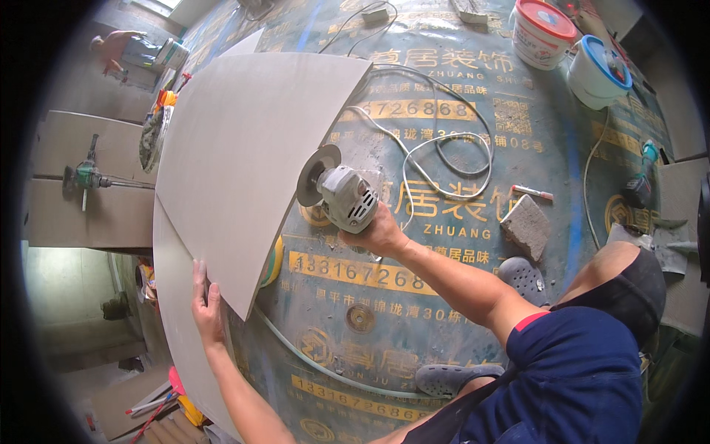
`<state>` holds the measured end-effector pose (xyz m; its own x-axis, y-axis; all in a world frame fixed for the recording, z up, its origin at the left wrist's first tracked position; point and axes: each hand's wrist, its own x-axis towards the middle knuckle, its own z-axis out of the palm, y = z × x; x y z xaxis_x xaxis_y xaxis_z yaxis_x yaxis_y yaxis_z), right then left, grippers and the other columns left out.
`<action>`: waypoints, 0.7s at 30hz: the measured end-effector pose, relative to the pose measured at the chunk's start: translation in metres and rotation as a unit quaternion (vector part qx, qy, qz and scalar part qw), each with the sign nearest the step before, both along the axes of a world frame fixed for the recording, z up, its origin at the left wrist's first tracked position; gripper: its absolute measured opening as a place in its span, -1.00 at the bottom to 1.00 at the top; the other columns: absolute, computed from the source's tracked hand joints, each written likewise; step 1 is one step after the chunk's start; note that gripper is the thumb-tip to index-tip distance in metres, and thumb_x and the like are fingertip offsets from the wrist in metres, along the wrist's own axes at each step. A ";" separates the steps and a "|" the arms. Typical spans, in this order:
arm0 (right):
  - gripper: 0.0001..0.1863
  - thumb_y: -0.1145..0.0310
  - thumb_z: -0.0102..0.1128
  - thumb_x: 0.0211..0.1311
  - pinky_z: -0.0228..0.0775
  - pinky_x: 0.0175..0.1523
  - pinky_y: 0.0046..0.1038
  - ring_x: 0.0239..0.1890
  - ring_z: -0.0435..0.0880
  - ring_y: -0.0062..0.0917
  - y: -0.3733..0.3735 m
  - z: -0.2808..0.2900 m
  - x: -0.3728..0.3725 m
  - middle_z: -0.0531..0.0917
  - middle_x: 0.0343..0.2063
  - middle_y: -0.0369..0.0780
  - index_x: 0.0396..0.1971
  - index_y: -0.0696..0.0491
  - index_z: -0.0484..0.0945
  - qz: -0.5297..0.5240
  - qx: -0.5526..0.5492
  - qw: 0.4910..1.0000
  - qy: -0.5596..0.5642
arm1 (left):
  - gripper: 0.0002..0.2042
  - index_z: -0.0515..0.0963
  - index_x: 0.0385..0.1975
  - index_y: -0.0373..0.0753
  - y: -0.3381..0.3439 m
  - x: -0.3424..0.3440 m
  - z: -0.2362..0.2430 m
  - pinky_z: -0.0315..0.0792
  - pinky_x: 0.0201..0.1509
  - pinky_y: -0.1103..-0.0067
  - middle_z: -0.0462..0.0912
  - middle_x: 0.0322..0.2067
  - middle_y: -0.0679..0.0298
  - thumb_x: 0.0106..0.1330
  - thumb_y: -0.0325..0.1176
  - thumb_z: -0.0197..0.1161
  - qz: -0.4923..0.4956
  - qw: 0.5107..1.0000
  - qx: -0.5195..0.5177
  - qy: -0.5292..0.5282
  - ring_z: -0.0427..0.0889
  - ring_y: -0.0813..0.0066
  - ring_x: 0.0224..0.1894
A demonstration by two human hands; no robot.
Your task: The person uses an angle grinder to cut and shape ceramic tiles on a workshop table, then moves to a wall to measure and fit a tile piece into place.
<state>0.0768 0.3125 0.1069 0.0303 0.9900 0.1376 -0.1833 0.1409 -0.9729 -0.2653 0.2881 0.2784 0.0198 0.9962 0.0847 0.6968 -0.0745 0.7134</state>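
Observation:
A large pale tile (244, 133) lies over another pale slab (177, 274) on the left. My right hand (377, 229) grips a grey angle grinder (347, 203), whose round disc (313, 175) is at the upper tile's slanted right edge; whether it touches cannot be told. My left hand (209, 307) rests with straightened fingers and thumb apart on the slabs near the lower corner of the upper tile. Pale cables (473, 170) loop on the printed green floor sheeting (355, 325) right of the grinder.
Two buckets (599, 78) stand at upper right. Right of me lie a stone block (523, 226), marker (531, 192) and teal power tool (643, 174). A green drill (92, 174) is at left. A hose (310, 362) runs near my grey clogs (521, 277).

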 end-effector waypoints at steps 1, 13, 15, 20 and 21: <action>-0.44 0.39 0.45 -0.18 0.48 -0.01 -0.47 -0.15 0.60 -0.58 0.003 0.000 0.004 0.66 -0.21 -0.25 -0.05 0.11 0.52 0.011 -0.014 1.000 0.007 | -0.50 0.27 0.31 -0.35 0.000 -0.001 0.000 -0.08 0.49 0.42 0.13 0.41 0.15 0.39 -0.36 0.07 0.001 1.000 -0.006 -0.003 0.06 0.31 0.46; -0.39 0.47 0.48 -0.22 0.46 0.02 -0.48 -0.14 0.58 -0.56 0.042 -0.001 0.054 0.64 -0.20 -0.29 -0.03 0.10 0.50 0.009 -0.057 0.996 0.074 | -0.47 0.20 0.33 -0.40 -0.001 0.002 0.001 -0.03 0.47 0.42 0.03 0.44 0.13 0.38 -0.41 0.07 0.001 0.997 -0.023 -0.068 0.07 0.28 0.45; -0.43 0.47 0.46 -0.22 0.47 -0.01 -0.46 -0.19 0.58 -0.59 0.048 -0.001 0.061 0.65 -0.24 -0.27 -0.07 0.14 0.52 -0.023 -0.056 0.995 0.080 | -0.47 0.20 0.34 -0.40 -0.002 0.003 0.001 -0.03 0.47 0.41 0.03 0.44 0.13 0.38 -0.41 0.07 0.003 0.997 -0.026 -0.072 0.06 0.27 0.45; -0.47 0.63 0.35 -0.18 0.48 0.04 -0.36 -0.12 0.63 -0.45 0.070 -0.008 0.076 0.66 -0.21 -0.22 -0.06 0.15 0.52 0.001 -0.060 0.979 0.192 | -0.46 0.18 0.34 -0.40 0.002 0.000 0.001 -0.07 0.49 0.39 0.00 0.45 0.13 0.37 -0.41 0.06 -0.002 0.996 -0.032 -0.080 0.04 0.26 0.46; -0.47 0.63 0.35 -0.18 0.48 0.04 -0.36 -0.12 0.63 -0.45 0.072 -0.007 0.079 0.66 -0.21 -0.22 -0.06 0.15 0.52 -0.001 -0.059 0.979 0.194 | -0.46 0.18 0.34 -0.40 0.001 -0.002 0.001 -0.07 0.49 0.39 0.00 0.45 0.13 0.37 -0.41 0.06 -0.004 0.996 -0.032 -0.079 0.04 0.26 0.46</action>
